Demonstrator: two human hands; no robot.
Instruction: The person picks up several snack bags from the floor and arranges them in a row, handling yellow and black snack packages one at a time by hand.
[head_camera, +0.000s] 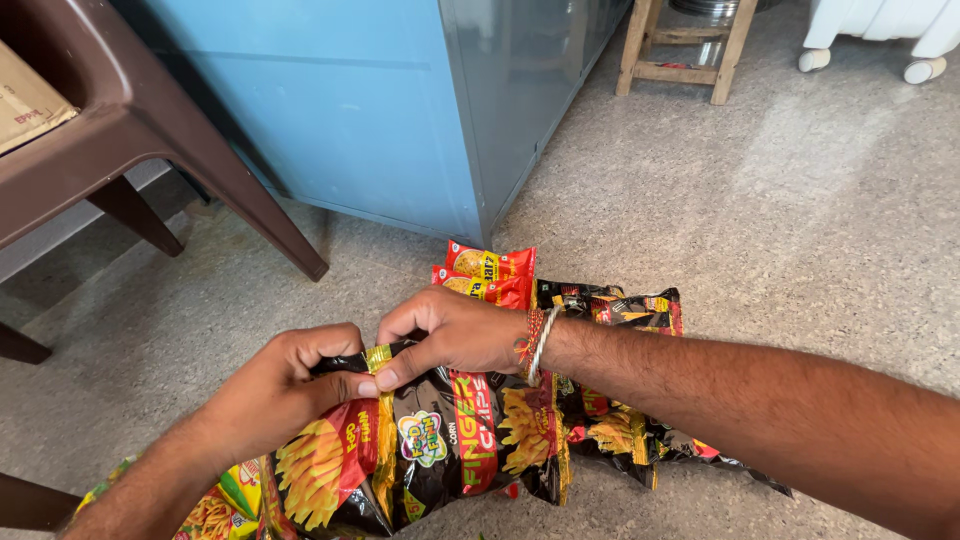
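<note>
Hands meet at six o'clock: your left hand (285, 385) and right hand (450, 330) both pinch the black snack packet (430, 435); red packets (490, 275) lie at twelve.

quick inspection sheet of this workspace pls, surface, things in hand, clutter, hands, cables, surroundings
surface: speckled grey floor, no table in use
job's things: black snack packet with a yellow strip, held up over the floor
clutter: more black packets under the right forearm, red packets behind, yellow-green packets at lower left
grippers: left hand and right hand both pinch the packet's top edge at the strip; bangles on the right wrist
cables: nothing seen
surroundings: blue cabinet, brown chair, wooden stool, white item top right
</note>
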